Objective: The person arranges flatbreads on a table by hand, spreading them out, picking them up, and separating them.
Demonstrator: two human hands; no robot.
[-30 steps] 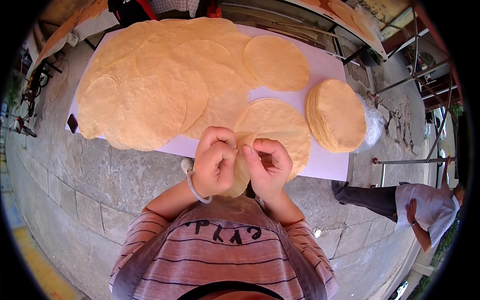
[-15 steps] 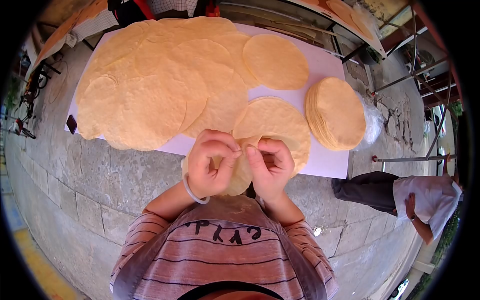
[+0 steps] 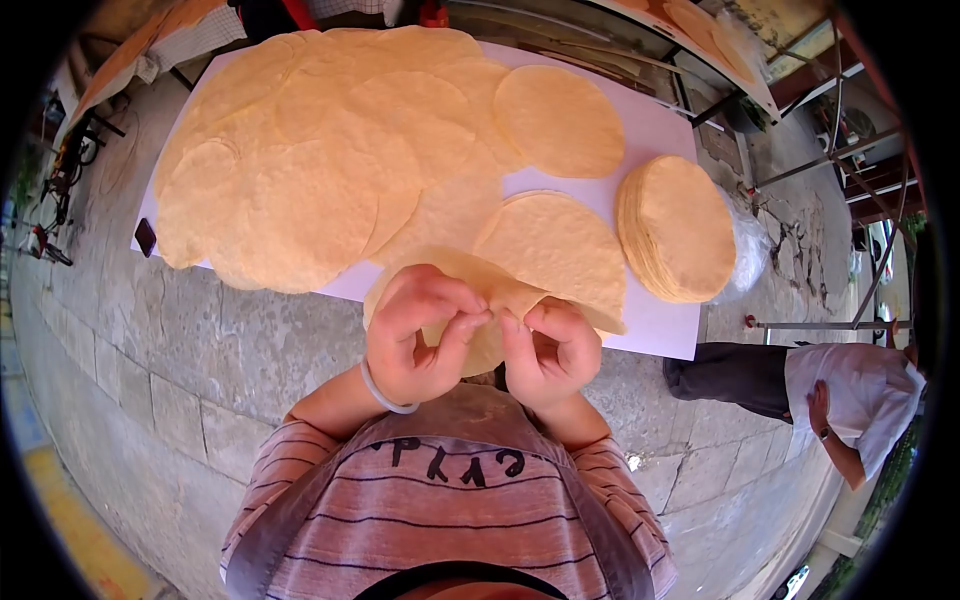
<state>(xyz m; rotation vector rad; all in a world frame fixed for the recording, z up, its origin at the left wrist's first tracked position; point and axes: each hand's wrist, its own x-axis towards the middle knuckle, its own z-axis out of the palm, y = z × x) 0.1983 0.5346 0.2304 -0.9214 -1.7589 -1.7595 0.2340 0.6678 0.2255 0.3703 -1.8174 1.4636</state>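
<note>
Close to my apron, my left hand [image 3: 424, 328] and my right hand [image 3: 550, 348] each pinch the edge of a thin, pale yellow round flatbread sheet [image 3: 455, 268]. The fingertips of both hands nearly meet. Part of the sheet hangs down behind my hands, and its top edge is folded over. Just beyond it lies another round sheet [image 3: 555, 240] on the white table [image 3: 660, 325]. A thick, neat stack of round sheets [image 3: 685, 230] stands to the right.
Many overlapping sheets [image 3: 290, 160] cover the table's left and middle. A single round sheet [image 3: 560, 120] lies at the back. A phone [image 3: 145, 237] rests at the left corner, and a clear plastic bag [image 3: 750, 240] sits beside the stack. Another person [image 3: 845, 400] stands at the right.
My right hand has shifted slightly right and down. The held sheet's upper part has spread wider and risen behind my hands. The view has moved slightly.
</note>
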